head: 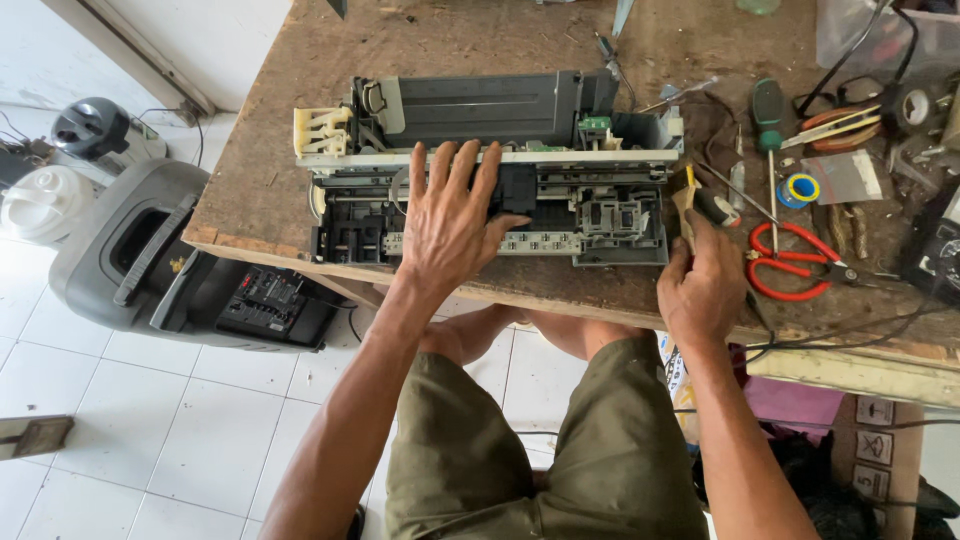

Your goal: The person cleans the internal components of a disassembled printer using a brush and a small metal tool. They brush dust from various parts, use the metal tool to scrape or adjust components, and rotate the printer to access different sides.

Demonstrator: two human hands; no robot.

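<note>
An opened printer mechanism [560,120], grey and black with white plastic parts, lies on a worn wooden workbench [270,170]. My left hand [455,220] rests flat on its middle, fingers spread over the carriage rail. Just off the printer's right end, my right hand [705,290] is closed around a brush [690,195] with a black grip and a pale wooden handle, its bristle end pointing up beside the printer's corner.
Red-handled scissors [790,265], a green-handled screwdriver [768,115], a roll of tape [801,188] and cables lie at the bench's right. A black printer casing [150,260] and a white jug [45,200] stand on the tiled floor to the left.
</note>
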